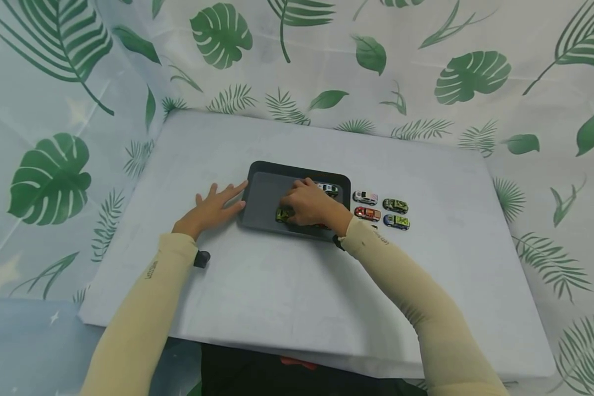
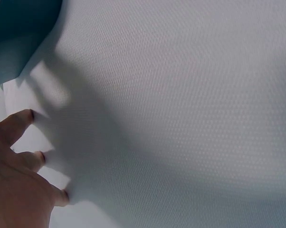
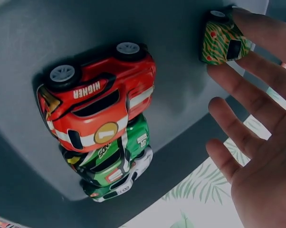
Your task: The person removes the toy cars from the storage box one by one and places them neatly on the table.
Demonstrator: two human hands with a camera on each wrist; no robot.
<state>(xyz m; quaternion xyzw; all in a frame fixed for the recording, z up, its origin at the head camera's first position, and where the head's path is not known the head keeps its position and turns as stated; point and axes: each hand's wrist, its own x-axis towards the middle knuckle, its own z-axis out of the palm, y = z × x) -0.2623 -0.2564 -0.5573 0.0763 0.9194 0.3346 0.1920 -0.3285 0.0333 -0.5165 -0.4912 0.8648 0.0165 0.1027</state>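
My right hand (image 1: 308, 203) reaches over a dark grey tray (image 1: 264, 192) and pinches a green camouflage-patterned toy car (image 3: 224, 40) between thumb and fingers, at the tray floor. Inside the tray's right end, a red toy car (image 3: 98, 102) with a white stripe stands beside a green toy car (image 3: 109, 164) and a white-and-green toy car (image 1: 328, 189); the head view has my hand and wrist partly over them. With fingers spread, my left hand (image 1: 210, 212) lies at the tray's left side, fingertips right at its rim.
Right of the tray, several toy cars stand in rows on the white-covered table (image 1: 297, 297), among them a white one (image 1: 365, 197), an orange-red one (image 1: 367, 213), a camouflage one (image 1: 395, 205) and a blue-and-green one (image 1: 396, 221). A leaf-patterned cloth (image 1: 416, 77) hangs behind the table.
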